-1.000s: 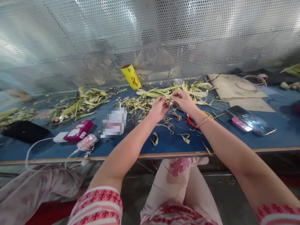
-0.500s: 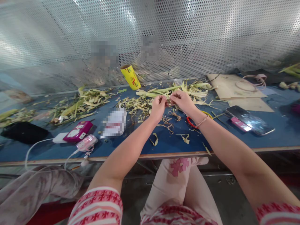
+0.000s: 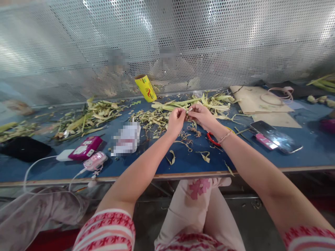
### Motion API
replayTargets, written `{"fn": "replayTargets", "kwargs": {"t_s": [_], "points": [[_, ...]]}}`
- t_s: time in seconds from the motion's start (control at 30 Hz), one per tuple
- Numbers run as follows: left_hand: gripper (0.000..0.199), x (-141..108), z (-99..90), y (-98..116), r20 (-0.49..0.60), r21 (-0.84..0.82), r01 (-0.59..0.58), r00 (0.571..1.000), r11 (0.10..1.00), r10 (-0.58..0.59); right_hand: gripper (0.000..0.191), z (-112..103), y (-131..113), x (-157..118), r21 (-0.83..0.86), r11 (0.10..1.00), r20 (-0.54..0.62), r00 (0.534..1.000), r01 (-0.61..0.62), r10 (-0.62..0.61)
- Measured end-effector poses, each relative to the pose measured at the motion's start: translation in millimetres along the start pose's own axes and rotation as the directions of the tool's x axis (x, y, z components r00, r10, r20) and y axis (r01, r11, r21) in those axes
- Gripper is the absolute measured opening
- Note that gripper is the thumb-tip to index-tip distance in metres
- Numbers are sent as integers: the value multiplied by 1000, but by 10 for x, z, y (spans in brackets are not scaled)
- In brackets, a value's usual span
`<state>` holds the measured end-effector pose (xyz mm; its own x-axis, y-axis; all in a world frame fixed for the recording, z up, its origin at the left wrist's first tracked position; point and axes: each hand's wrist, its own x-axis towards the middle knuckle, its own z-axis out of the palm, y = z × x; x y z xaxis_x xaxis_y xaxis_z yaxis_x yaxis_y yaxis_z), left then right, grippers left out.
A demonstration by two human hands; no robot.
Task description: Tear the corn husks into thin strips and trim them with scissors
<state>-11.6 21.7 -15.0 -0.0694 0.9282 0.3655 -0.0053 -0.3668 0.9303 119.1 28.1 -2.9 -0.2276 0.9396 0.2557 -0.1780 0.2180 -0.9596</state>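
Note:
My left hand (image 3: pixel 176 121) and my right hand (image 3: pixel 202 116) meet above the blue table (image 3: pixel 146 163), fingertips pinched nearly together. Between them is a small pale green plant piece (image 3: pixel 187 112), partly covered by the fingers. Behind the hands lie long, pale green husk-like leaves (image 3: pixel 220 104). A heap of short, dry plant bits (image 3: pixel 149 119) spreads to the left of my left hand. Thin brown curled scraps (image 3: pixel 185 136) lie just below the hands. Red-and-yellow-handled scissors or a similar tool (image 3: pixel 213 139) sit under my right wrist, mostly hidden.
A yellow cardboard tube (image 3: pixel 146 88) stands tilted against the perforated metal screen (image 3: pixel 222 42). At the right are a phone (image 3: pixel 274 136), a pink device and brown paper (image 3: pixel 258 101). Purple and pink cabled devices (image 3: pixel 86 148) lie left, near another person's leg (image 3: pixel 44 209).
Both hands stay at nearly the same spot, fingertips shifted slightly. A pale piece now shows between them. The whole view has tilted a little.

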Motion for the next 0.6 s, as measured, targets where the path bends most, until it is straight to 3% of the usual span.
{"fn": "replayTargets", "kwargs": {"t_s": [0.13,0.23,0.43,0.6], "points": [[17,-9,43,58,32,-272,204,979,940,-203,18,-55,-18,28,-186,972,28,990,143,-140],[24,-17,49,130,70,-394,299,952,869,-297,11,-74,-17,59,-260,949,41,984,180,-175],[25,-9,31,209,118,-458,421,902,783,-416,8,-77,20,74,-299,940,-13,984,166,-178],[24,-14,35,200,134,-446,421,904,790,-406,11,-93,37,75,-310,936,-36,982,167,-187]]}}
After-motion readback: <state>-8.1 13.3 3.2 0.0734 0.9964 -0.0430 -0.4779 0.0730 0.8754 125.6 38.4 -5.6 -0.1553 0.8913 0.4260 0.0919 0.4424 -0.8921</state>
